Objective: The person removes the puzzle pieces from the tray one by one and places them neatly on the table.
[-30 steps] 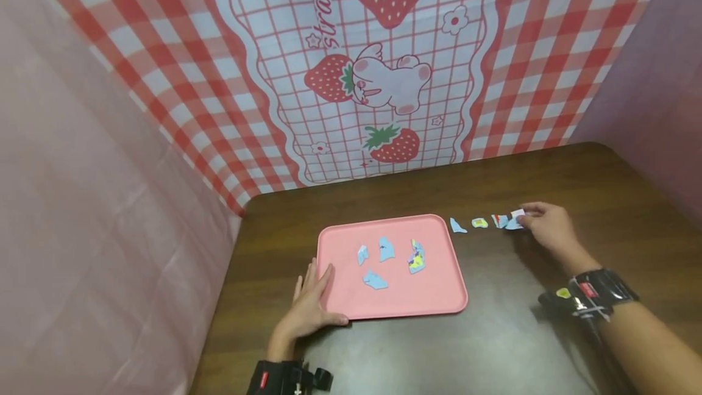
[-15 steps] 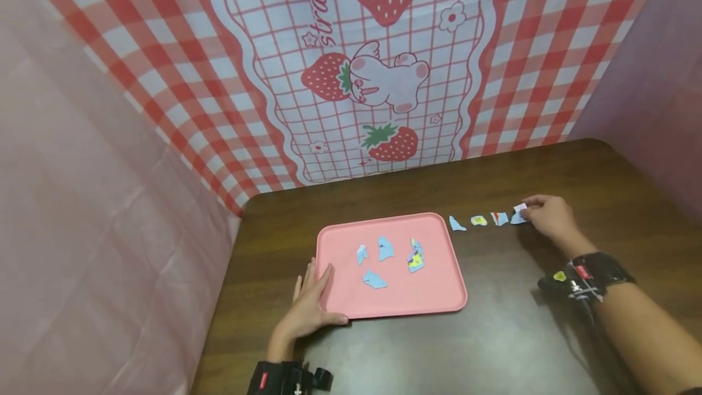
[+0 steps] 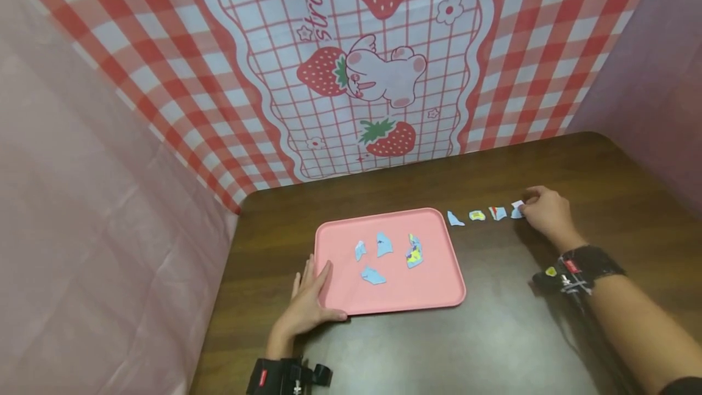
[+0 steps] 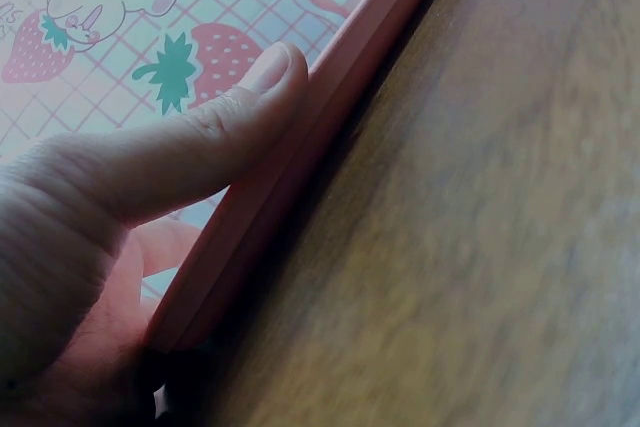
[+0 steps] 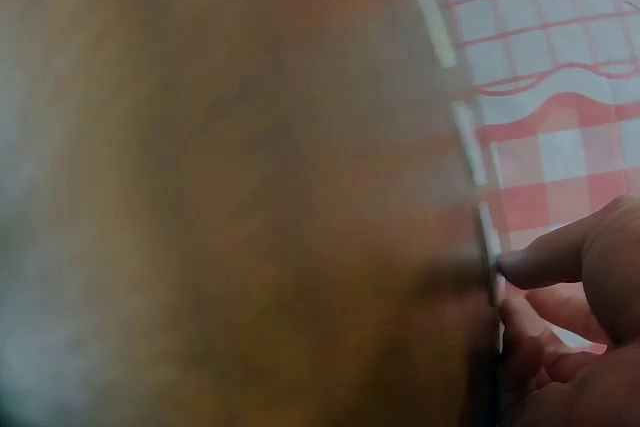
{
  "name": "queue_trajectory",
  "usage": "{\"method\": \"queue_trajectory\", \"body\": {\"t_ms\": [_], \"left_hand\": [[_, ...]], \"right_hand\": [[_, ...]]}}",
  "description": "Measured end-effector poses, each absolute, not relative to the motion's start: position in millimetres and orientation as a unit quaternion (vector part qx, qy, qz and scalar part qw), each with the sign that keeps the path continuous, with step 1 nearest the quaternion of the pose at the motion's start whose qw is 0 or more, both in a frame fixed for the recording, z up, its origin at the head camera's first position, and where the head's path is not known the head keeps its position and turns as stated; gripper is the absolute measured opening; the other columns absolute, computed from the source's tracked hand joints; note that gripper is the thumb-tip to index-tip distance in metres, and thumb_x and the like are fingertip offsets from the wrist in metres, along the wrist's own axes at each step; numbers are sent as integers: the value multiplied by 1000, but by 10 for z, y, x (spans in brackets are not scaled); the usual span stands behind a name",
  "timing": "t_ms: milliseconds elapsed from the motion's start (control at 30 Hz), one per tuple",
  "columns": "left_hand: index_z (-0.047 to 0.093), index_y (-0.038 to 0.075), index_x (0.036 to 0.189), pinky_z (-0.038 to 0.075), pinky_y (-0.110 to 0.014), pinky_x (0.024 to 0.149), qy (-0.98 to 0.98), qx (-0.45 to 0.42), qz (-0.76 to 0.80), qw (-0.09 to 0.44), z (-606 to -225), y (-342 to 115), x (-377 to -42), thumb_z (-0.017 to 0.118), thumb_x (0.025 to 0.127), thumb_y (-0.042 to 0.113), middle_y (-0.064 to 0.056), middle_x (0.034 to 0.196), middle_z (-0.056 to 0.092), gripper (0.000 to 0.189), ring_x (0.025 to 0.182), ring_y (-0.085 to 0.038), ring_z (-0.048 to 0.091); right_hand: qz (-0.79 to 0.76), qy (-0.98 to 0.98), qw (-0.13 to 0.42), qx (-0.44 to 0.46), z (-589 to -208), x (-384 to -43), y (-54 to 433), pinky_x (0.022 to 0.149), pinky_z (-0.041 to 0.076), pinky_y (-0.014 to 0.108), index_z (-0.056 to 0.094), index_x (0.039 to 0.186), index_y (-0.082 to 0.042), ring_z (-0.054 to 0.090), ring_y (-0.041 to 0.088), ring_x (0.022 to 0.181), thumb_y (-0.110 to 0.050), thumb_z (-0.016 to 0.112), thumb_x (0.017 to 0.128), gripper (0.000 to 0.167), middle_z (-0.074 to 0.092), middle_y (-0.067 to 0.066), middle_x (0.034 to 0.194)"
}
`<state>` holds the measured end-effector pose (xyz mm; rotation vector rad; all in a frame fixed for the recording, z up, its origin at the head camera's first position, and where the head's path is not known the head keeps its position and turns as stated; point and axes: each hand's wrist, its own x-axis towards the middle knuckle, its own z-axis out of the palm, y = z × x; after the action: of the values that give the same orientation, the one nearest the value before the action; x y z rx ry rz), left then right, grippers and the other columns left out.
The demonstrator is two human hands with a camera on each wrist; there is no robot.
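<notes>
My left hand (image 3: 304, 308) rests at the near left corner of a pink tray (image 3: 422, 294), its fingers spread along the left side and its thumb on the near rim. In the left wrist view the thumb (image 4: 215, 137) lies straight over the tray's edge. Right of the tray, my right hand (image 3: 550, 215) pinches a light-blue and white irregular puzzle piece (image 3: 517, 209) at its right side, low at the table. In the right wrist view, fingertips (image 5: 515, 265) touch that thin piece, seen nearly edge-on; the hand covers part of it.
Three more pieces lie in a row leftward: red-marked (image 3: 498, 213), yellow (image 3: 477, 216) and plain blue (image 3: 455, 219). Several pieces, including a yellow-patterned one (image 3: 414, 252), lie apart on the tray. A strawberry-print cloth (image 3: 384, 78) hangs behind the wooden table (image 3: 406, 352).
The pinched piece has shifted slightly and now sits just right of the red-marked piece, with a small gap, where before they overlapped. The left hand stays at the tray.
</notes>
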<state>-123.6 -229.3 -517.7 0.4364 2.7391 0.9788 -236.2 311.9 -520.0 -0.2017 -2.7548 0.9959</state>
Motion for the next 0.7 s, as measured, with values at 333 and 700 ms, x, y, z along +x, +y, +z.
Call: {"method": "queue_trajectory", "body": {"t_ms": [333,700], "left_hand": [[30,3,158,-4,-61,118,927,146,332,98,-5114,-2296,-1231,91,68,48,-29,165,1,118,153,-42,-2],[31,3,158,-3,-62,118,925,157,332,95,-5156,-2295,-1224,92,68,48,-29,164,2,117,153,-42,-2]], "right_hand": [[337,-929,140,-62,-5232,-2365,3054,78,42,56,63,112,13,65,46,86,-6,63,84,34,70,29,91],[342,-928,119,-92,-5181,-2326,3051,74,44,53,62,115,13,61,48,91,-14,60,88,38,67,32,99]]}}
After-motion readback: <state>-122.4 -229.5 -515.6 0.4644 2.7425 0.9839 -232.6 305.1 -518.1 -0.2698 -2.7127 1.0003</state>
